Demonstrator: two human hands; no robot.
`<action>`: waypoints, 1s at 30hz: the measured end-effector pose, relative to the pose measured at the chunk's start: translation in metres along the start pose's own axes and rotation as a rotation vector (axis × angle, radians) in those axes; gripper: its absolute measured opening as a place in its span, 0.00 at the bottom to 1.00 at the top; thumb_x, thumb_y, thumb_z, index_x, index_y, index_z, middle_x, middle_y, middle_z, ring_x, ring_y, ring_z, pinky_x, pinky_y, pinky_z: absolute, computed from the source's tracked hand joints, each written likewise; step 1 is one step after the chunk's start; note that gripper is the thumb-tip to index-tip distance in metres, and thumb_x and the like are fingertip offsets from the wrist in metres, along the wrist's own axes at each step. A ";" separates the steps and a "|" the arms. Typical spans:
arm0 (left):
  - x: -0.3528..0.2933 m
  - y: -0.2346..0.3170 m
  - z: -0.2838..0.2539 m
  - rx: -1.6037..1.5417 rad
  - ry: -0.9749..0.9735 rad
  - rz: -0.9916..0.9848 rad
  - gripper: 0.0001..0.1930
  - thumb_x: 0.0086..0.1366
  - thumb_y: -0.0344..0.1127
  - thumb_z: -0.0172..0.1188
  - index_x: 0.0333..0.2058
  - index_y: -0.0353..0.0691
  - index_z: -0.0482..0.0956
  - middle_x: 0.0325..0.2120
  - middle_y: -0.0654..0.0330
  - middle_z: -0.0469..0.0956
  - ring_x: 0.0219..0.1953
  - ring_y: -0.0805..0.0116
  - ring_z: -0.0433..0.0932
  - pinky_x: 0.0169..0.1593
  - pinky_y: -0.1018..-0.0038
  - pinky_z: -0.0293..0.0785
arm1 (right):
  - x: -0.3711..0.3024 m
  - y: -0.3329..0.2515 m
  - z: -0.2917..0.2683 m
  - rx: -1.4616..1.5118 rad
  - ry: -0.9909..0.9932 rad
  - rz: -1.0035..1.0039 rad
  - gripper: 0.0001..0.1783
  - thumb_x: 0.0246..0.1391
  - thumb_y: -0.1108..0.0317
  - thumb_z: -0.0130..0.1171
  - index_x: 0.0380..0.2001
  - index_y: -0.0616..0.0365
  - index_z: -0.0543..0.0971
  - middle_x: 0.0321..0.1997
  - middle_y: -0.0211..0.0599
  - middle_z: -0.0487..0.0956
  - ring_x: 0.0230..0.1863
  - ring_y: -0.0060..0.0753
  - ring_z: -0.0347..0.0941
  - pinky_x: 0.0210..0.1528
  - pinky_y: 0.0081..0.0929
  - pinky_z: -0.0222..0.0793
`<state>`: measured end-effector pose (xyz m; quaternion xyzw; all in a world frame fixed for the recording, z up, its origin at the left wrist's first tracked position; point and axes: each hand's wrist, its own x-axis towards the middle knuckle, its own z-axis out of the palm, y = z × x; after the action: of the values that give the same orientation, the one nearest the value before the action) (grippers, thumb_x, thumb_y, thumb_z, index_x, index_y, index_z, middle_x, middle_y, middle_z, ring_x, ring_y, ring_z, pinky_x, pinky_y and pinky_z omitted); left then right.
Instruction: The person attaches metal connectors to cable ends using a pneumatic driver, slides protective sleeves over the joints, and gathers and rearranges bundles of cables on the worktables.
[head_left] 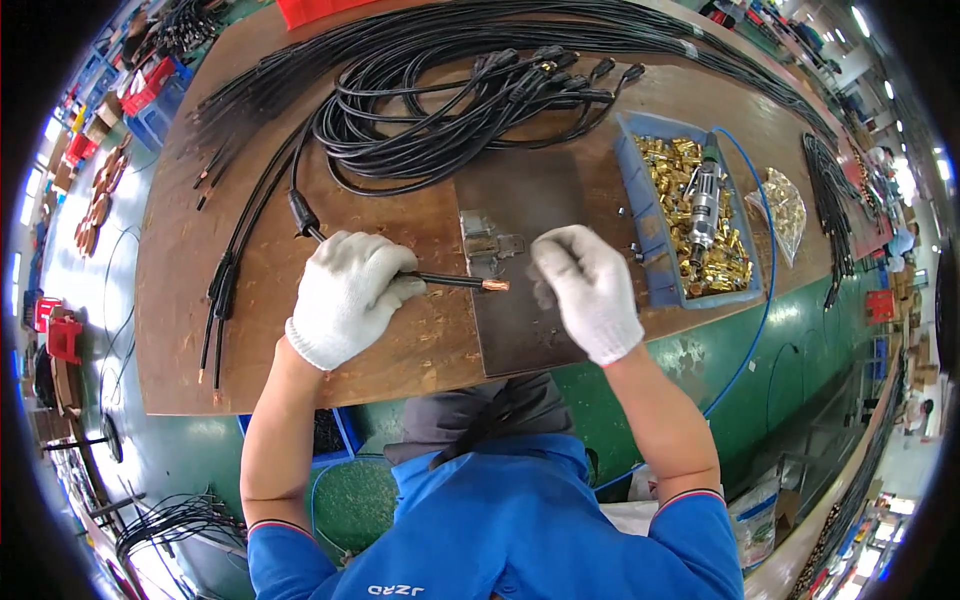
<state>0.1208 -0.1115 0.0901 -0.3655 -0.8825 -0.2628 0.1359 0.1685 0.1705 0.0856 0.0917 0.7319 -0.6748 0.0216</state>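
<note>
A: Head view, clock centred mid-frame: principal item?
B: Black cable (pixel 450 279), one length, end at centre, pointing towards 3
A: Hands?
B: Left hand (pixel 350 290), at 9, gloved, clamped round the cable; right hand (pixel 590 288), at 3, gloved, apart from the cable, fingers curled, contents cannot be told
A: Handling?
B: Probably light, springy-stiff, slightly slick; bare copper strands (pixel 496 286) likely to splay, so best held on the black covering behind them
A: Nearby?
B: Metal fixture (pixel 482 240), towards 12; blue bin (pixel 640 225), at 2

This is a workshop: black cables (pixel 402 162) lie past the gloved fingers (pixel 556 262), with a tool (pixel 705 208) on gold bits (pixel 735 275) to their right.
</note>
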 end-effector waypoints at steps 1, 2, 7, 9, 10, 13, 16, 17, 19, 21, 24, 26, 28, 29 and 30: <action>0.000 0.000 -0.001 -0.010 0.001 0.005 0.10 0.54 0.33 0.74 0.34 0.42 0.82 0.30 0.56 0.83 0.36 0.50 0.81 0.44 0.57 0.75 | 0.002 0.001 -0.004 -0.087 0.019 -0.111 0.06 0.69 0.70 0.63 0.41 0.62 0.83 0.29 0.34 0.82 0.29 0.19 0.77 0.35 0.23 0.76; 0.000 -0.001 -0.001 -0.008 0.001 0.004 0.10 0.54 0.33 0.74 0.34 0.42 0.82 0.30 0.56 0.83 0.36 0.50 0.81 0.44 0.57 0.75 | 0.003 0.004 -0.007 -0.174 0.039 -0.223 0.05 0.69 0.71 0.63 0.41 0.61 0.82 0.29 0.34 0.82 0.30 0.18 0.77 0.35 0.22 0.75; 0.005 0.003 0.001 0.003 -0.035 -0.003 0.10 0.54 0.33 0.73 0.34 0.41 0.82 0.31 0.56 0.83 0.36 0.49 0.82 0.44 0.57 0.76 | 0.001 -0.024 0.006 -0.936 -0.095 -1.011 0.32 0.51 0.55 0.76 0.57 0.54 0.79 0.56 0.42 0.82 0.50 0.45 0.82 0.51 0.42 0.78; 0.005 0.003 0.001 0.017 0.005 0.033 0.09 0.55 0.34 0.73 0.33 0.41 0.82 0.30 0.57 0.83 0.35 0.50 0.82 0.43 0.57 0.76 | 0.004 -0.012 0.014 -1.118 -0.130 -0.990 0.20 0.57 0.51 0.71 0.46 0.52 0.83 0.39 0.35 0.84 0.38 0.41 0.84 0.39 0.39 0.79; 0.006 0.002 0.005 0.027 0.046 0.063 0.09 0.56 0.35 0.73 0.33 0.42 0.82 0.28 0.58 0.82 0.34 0.52 0.82 0.42 0.58 0.76 | 0.003 -0.003 0.012 -1.243 -0.203 -0.899 0.17 0.58 0.51 0.70 0.42 0.51 0.83 0.34 0.33 0.84 0.34 0.38 0.84 0.35 0.38 0.78; 0.004 0.005 0.000 0.044 -0.029 0.059 0.09 0.56 0.34 0.72 0.36 0.41 0.83 0.29 0.57 0.82 0.35 0.51 0.82 0.42 0.56 0.76 | 0.005 0.011 0.019 -1.145 -0.136 -0.988 0.15 0.61 0.52 0.68 0.32 0.49 0.77 0.23 0.31 0.79 0.24 0.36 0.82 0.26 0.36 0.75; 0.012 0.020 0.007 0.004 -0.131 0.087 0.10 0.58 0.31 0.69 0.39 0.41 0.84 0.28 0.56 0.81 0.33 0.51 0.82 0.40 0.55 0.76 | 0.005 0.013 0.024 -1.119 -0.127 -1.012 0.16 0.62 0.52 0.67 0.29 0.49 0.77 0.21 0.30 0.79 0.23 0.37 0.82 0.25 0.36 0.75; 0.015 0.024 0.010 -0.025 -0.190 0.100 0.12 0.58 0.30 0.68 0.42 0.41 0.85 0.27 0.55 0.81 0.32 0.50 0.82 0.39 0.55 0.76 | 0.004 0.015 0.024 -1.131 -0.121 -1.008 0.17 0.62 0.52 0.66 0.27 0.50 0.76 0.20 0.31 0.78 0.22 0.38 0.82 0.24 0.36 0.74; 0.018 0.023 0.013 -0.019 -0.212 0.123 0.13 0.58 0.30 0.67 0.44 0.41 0.85 0.26 0.54 0.80 0.31 0.50 0.81 0.38 0.55 0.76 | 0.001 0.016 0.019 -1.160 -0.115 -0.964 0.17 0.63 0.51 0.66 0.27 0.50 0.77 0.19 0.32 0.79 0.22 0.38 0.82 0.24 0.36 0.74; 0.020 0.022 0.017 -0.034 -0.219 0.127 0.16 0.57 0.28 0.68 0.46 0.43 0.85 0.24 0.54 0.79 0.29 0.50 0.81 0.35 0.56 0.76 | -0.005 0.016 0.012 -1.159 -0.112 -0.902 0.18 0.64 0.52 0.65 0.25 0.50 0.76 0.18 0.34 0.79 0.20 0.39 0.81 0.24 0.38 0.74; 0.023 0.027 0.018 0.010 -0.184 0.097 0.16 0.58 0.27 0.68 0.46 0.45 0.86 0.24 0.54 0.79 0.28 0.50 0.81 0.35 0.58 0.76 | -0.015 0.012 -0.021 -1.172 -0.085 -0.807 0.13 0.63 0.56 0.65 0.27 0.48 0.80 0.21 0.33 0.81 0.22 0.39 0.82 0.25 0.39 0.76; 0.014 0.021 0.013 0.014 -0.173 0.054 0.16 0.58 0.28 0.68 0.46 0.45 0.86 0.24 0.54 0.79 0.29 0.50 0.81 0.35 0.58 0.77 | -0.014 -0.002 -0.065 -1.149 0.006 -0.749 0.07 0.59 0.64 0.61 0.34 0.39 0.87 0.30 0.29 0.85 0.31 0.38 0.85 0.32 0.40 0.80; 0.009 0.018 0.009 0.013 -0.160 0.006 0.16 0.58 0.28 0.69 0.47 0.45 0.86 0.24 0.53 0.78 0.29 0.50 0.81 0.35 0.58 0.77 | -0.015 -0.034 -0.113 -1.244 0.262 -0.470 0.10 0.65 0.61 0.57 0.36 0.46 0.87 0.36 0.36 0.87 0.38 0.47 0.86 0.40 0.44 0.82; 0.011 0.019 0.009 -0.004 -0.157 0.011 0.16 0.59 0.28 0.69 0.47 0.45 0.86 0.24 0.53 0.79 0.29 0.49 0.81 0.36 0.58 0.77 | -0.012 -0.029 -0.146 -1.015 0.504 -0.516 0.10 0.65 0.60 0.60 0.40 0.51 0.87 0.40 0.39 0.87 0.43 0.51 0.85 0.47 0.42 0.82; 0.012 0.021 0.009 -0.017 -0.155 0.012 0.16 0.59 0.28 0.69 0.47 0.44 0.86 0.24 0.53 0.79 0.29 0.49 0.81 0.36 0.57 0.77 | -0.004 -0.030 -0.181 -1.023 0.535 -0.540 0.13 0.64 0.58 0.63 0.45 0.53 0.85 0.45 0.42 0.87 0.47 0.49 0.85 0.51 0.38 0.81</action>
<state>0.1275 -0.0867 0.0955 -0.3910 -0.8860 -0.2402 0.0657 0.1840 0.3477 0.1319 0.0475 0.9390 -0.1754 -0.2919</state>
